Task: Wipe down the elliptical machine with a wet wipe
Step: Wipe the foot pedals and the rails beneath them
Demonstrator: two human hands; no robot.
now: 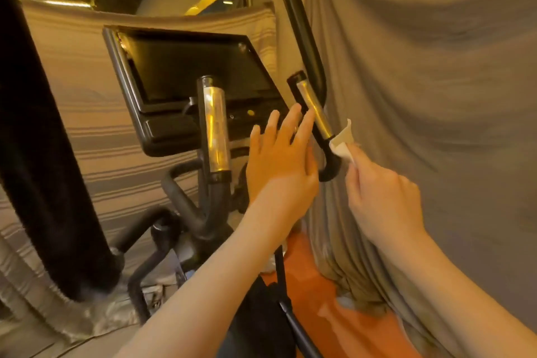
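Observation:
The elliptical machine has a dark console screen [191, 73] and two short handles with shiny metal sensor grips. The left grip [215, 131] stands upright in the middle. The right grip [313, 109] leans beside a tall black moving handlebar [299, 23]. My right hand [380, 197] pinches a white wet wipe [343, 142] and holds it against the lower end of the right grip, where the metal meets the black bend. My left hand [279, 160] is raised with straight fingers, and its fingertips touch the inner side of that right handle.
Grey fabric [436, 67] hangs right behind and beside the handles. A thick black padded column [37, 154] stands at the left. Striped fabric covers the wall behind the console. An orange part of the machine [313, 285] lies below my arms.

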